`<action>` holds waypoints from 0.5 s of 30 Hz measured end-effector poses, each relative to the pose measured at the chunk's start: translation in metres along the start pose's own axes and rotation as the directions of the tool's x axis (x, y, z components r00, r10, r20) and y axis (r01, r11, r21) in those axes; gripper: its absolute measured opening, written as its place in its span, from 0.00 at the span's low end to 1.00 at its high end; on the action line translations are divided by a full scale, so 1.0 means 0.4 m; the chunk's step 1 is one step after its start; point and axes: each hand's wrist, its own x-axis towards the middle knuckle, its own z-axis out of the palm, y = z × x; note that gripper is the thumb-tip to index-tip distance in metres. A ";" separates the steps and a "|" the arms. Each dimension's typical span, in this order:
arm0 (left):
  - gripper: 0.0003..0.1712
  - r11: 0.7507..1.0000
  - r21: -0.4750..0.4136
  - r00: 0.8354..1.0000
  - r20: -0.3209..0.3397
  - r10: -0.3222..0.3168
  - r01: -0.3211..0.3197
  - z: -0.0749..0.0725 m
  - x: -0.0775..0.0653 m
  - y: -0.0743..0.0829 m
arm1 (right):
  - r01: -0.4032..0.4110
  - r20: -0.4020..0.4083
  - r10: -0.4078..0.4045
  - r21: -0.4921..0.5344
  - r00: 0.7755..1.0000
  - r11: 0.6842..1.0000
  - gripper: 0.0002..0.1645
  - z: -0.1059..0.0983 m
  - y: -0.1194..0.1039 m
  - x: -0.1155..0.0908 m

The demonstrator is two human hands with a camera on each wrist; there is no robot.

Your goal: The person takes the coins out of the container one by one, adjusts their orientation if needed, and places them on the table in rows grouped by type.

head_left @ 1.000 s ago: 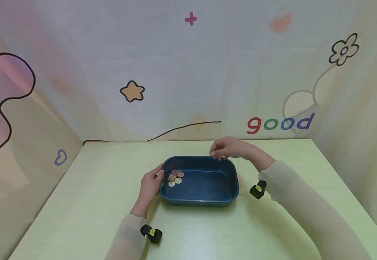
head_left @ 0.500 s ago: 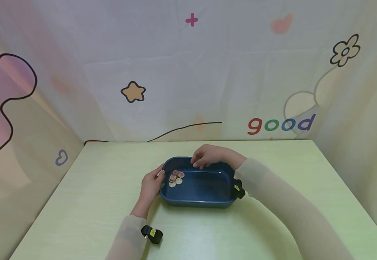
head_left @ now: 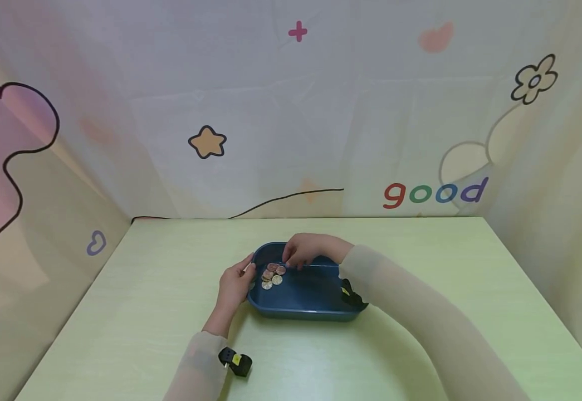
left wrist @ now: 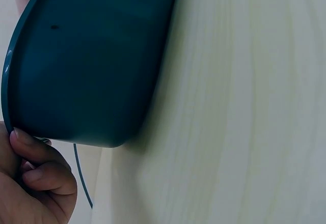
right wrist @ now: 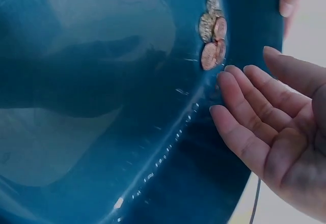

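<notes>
My left hand [head_left: 233, 284] grips the left end of a deep blue rectangular dish [head_left: 298, 292], thumb on the rim and fingers [left wrist: 48, 178] curled at the outside. Inside the dish, at its left end, lies a small cluster of coins [head_left: 277, 279], some copper and some silver or gold in tone. My right hand [head_left: 304, 249] reaches over the back rim into the dish, just right of the coins. Seen from the right wrist, its fingers [right wrist: 249, 142] are loosely extended, the thumb stands apart, and nothing shows between them. The coins [right wrist: 209, 56] lie just beyond the fingertips.
The dish stands on a pale wood-grain table [head_left: 135, 312]. Behind the table hangs a patterned curtain [head_left: 270, 111] printed with a star, a flower and the word "good". My right sleeve [head_left: 411, 301] covers the dish's right end.
My right hand has moved left and down from the dish's back right rim to beside the coins. Coins on the table right of the dish are now hidden by the arm. The left hand keeps its hold.
</notes>
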 end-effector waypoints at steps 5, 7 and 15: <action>0.24 1.000 0.012 1.000 -0.006 0.004 -0.004 0.001 0.002 -0.002 | -0.033 0.002 0.033 -0.034 0.999 0.999 0.21 0.022 -0.009 0.025; 0.24 1.000 0.010 1.000 -0.007 0.004 -0.004 0.002 0.002 -0.001 | -0.043 0.000 0.043 -0.043 0.999 0.998 0.21 0.032 -0.010 0.034; 0.24 1.000 0.005 1.000 -0.010 -0.009 0.009 0.000 0.001 0.000 | -0.082 -0.030 0.080 -0.068 0.996 0.994 0.20 0.059 -0.005 0.067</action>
